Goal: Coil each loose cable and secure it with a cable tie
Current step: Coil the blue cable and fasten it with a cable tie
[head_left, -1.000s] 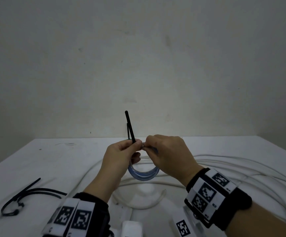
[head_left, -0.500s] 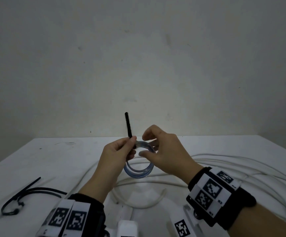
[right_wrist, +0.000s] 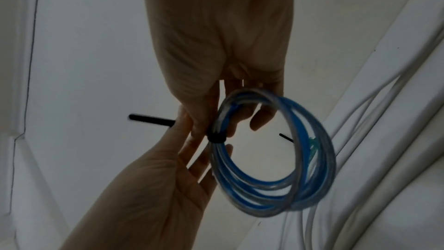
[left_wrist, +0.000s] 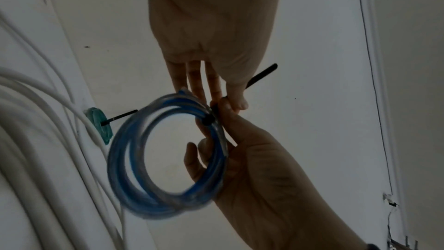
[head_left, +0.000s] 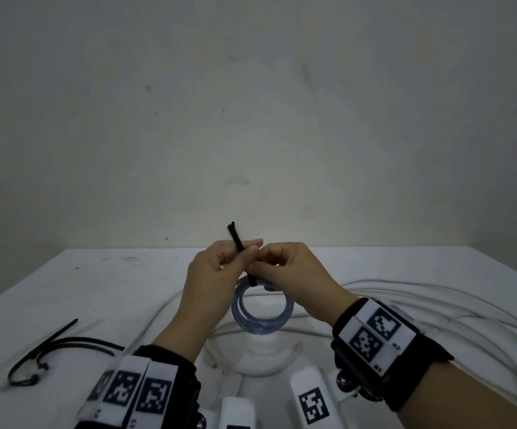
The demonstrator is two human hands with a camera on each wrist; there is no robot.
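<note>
A small coil of blue and clear cable (head_left: 260,326) hangs between both hands above the table. A black cable tie (head_left: 235,236) is wrapped tightly round the top of the coil, and its tail sticks up and left. My left hand (head_left: 246,250) pinches that tail between thumb and forefinger. My right hand (head_left: 260,269) grips the coil just beside the tie's head. The left wrist view shows the coil (left_wrist: 120,159), the tie head (left_wrist: 208,121) and the tail (left_wrist: 261,75). The right wrist view shows the coil (right_wrist: 254,201) with the tie head (right_wrist: 216,138).
Long loops of thick white cable (head_left: 436,305) lie over the right and middle of the white table (head_left: 96,289). Spare black cable ties (head_left: 56,345) lie at the front left. A small teal coil with a black tie (left_wrist: 98,124) rests among the white cables.
Half a second ago my right hand had opened beside the coil; now it grips the coil again near the tie. The left hand kept hold of the tail.
</note>
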